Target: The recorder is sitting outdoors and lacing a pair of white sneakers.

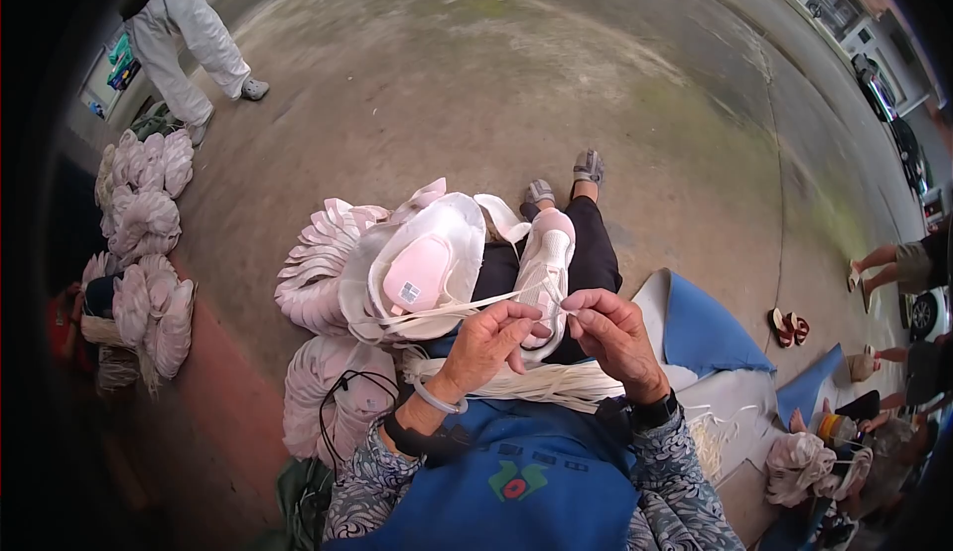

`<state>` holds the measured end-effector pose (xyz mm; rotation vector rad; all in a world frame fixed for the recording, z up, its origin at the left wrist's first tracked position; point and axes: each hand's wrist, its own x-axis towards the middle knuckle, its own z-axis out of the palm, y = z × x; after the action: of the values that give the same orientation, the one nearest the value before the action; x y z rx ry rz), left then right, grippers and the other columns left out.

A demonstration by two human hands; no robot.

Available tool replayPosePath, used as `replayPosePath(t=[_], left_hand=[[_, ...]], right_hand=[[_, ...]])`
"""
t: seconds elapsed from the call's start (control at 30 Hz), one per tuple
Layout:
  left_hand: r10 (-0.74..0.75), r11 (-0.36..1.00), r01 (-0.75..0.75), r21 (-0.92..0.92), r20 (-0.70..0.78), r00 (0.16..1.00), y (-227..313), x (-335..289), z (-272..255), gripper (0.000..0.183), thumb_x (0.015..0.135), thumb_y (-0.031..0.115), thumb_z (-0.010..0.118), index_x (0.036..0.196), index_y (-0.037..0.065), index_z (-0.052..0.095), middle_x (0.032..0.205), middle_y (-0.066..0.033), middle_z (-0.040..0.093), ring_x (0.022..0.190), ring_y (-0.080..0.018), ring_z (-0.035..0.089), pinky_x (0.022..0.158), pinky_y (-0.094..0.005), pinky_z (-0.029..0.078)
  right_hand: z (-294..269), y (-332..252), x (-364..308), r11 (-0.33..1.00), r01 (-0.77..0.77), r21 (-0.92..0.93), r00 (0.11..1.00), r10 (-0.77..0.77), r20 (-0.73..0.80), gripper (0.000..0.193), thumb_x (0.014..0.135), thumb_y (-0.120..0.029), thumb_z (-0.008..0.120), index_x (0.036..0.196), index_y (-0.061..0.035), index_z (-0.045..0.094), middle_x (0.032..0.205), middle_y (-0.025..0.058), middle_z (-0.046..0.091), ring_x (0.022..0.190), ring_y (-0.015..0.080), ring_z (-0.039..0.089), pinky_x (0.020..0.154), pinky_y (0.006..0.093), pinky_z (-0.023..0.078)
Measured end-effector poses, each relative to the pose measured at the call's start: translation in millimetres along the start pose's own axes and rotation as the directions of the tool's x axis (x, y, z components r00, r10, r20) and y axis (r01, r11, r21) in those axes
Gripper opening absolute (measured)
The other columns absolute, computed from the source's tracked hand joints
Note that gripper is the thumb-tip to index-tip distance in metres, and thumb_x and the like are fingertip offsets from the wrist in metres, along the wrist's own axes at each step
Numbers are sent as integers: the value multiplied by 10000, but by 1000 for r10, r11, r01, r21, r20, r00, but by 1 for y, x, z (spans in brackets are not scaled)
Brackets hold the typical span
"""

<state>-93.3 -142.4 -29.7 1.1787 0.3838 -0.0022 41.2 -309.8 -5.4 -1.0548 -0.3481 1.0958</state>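
Note:
A white and pink shoe upper (pixel 544 261) lies over my lap, toe pointing away from me. My left hand (pixel 488 341) is closed at its left side, thumb and forefinger pinching a cream shoelace (pixel 462 306) that trails left. On the other side of the upper, my right hand (pixel 612 335) pinches lace near the eyelets, fingertips together. Across my lap, below both hands, lies a bundle of cream laces (pixel 536 382). Just left of the upper sits a round nest of white and pink shoe uppers (pixel 462 228), with a pink piece (pixel 417 273) bearing a small label inside.
More bundled uppers (pixel 333 402) lie by my left side, and others (pixel 154 308) are piled farther left. Blue and white sheet material (pixel 700 328) spreads at right, near red sandals (pixel 787 328). A person in white trousers (pixel 184 40) stands far left; others are at right.

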Motion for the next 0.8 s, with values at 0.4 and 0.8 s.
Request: replayPosePath(t=[0.4, 0.8], left_hand=[[61, 940, -67, -335, -30, 998, -29, -12, 11, 222, 948, 133, 588, 1108, -19, 560, 981, -117, 662, 819, -162, 659, 778, -318, 562], [-51, 894, 23, -447, -49, 998, -12, -7, 9, 224, 958, 236, 590, 1048, 32, 571, 725, 36, 537, 481, -7, 413, 401, -164, 351]], right_hand=[[-5, 9, -39, 990, -125, -59, 984, 117, -132, 239, 962, -98, 539, 1172, -2, 597, 827, -22, 611, 539, -8, 364, 467, 152, 279], [47, 33, 0, 922, 140, -360, 937, -241, -253, 176, 917, -73, 617, 1071, -3, 566, 801, 11, 635, 522, 22, 459, 439, 182, 359]])
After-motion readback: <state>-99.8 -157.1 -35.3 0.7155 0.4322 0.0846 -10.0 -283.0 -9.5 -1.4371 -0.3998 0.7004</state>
